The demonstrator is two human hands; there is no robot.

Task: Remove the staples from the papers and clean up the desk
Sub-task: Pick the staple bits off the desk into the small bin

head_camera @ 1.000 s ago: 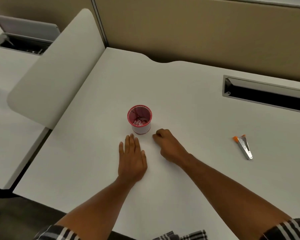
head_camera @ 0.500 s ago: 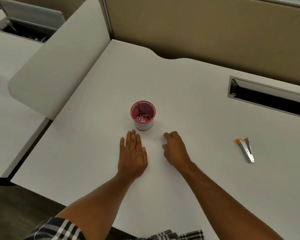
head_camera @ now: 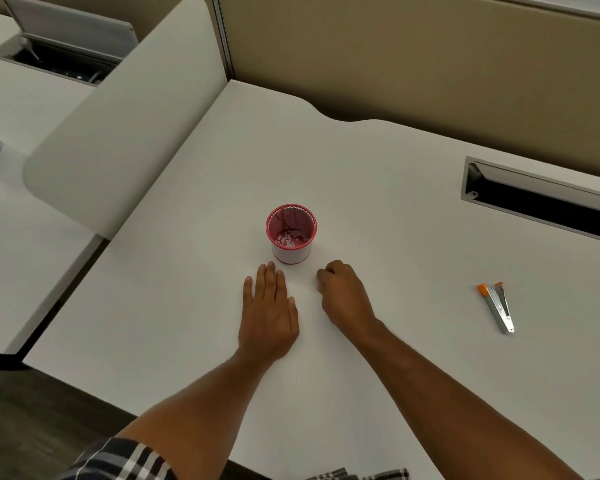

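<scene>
On a white surface [head_camera: 194,271], the person's left hand [head_camera: 269,313] lies flat and open, fingertips just short of a red mesh cup [head_camera: 291,233] holding small pale scraps. Beside it, the right hand [head_camera: 343,294] is curled shut (whether it pinches staples cannot be told). Well apart at the right lies the orange-tipped staple remover [head_camera: 496,306]. No papers are visible. A careless lift toward the cup could knock it over, scattering its contents.

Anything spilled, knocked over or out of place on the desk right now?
Nothing spilled. The red mesh cup stands upright with small white bits inside. Only the staple remover lies loose, far right of the right hand.
</scene>
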